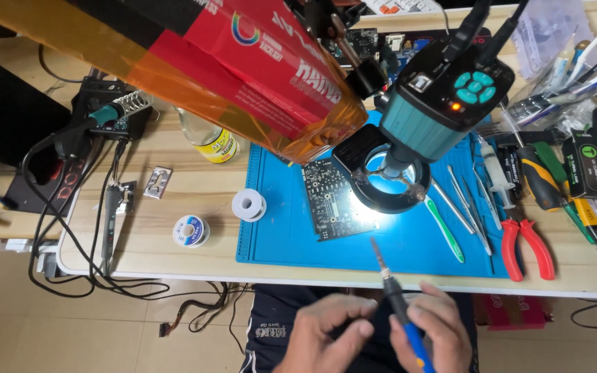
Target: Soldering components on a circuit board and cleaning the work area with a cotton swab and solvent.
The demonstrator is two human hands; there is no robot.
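My right hand (pixel 435 330) grips a soldering iron (pixel 394 293) with a black and blue handle, its tip pointing up toward the blue work mat (pixel 278 235). My left hand (pixel 326 335) sits beside it at the table's front edge, fingertips touching the iron's black grip. A dark circuit board (pixel 329 200) lies on the mat, partly under the lit ring light of a teal microscope camera (pixel 437 97). The iron's tip hovers just below the board's lower right corner.
Tweezers (pixel 461 200), a green-handled tool (pixel 447 231) and red-handled pliers (pixel 526 242) lie on the mat's right side. Two solder spools (pixel 191 230) sit left of the mat, near a soldering station (pixel 108 114) and cables. An orange and red bag (pixel 195 62) hangs over the table's back.
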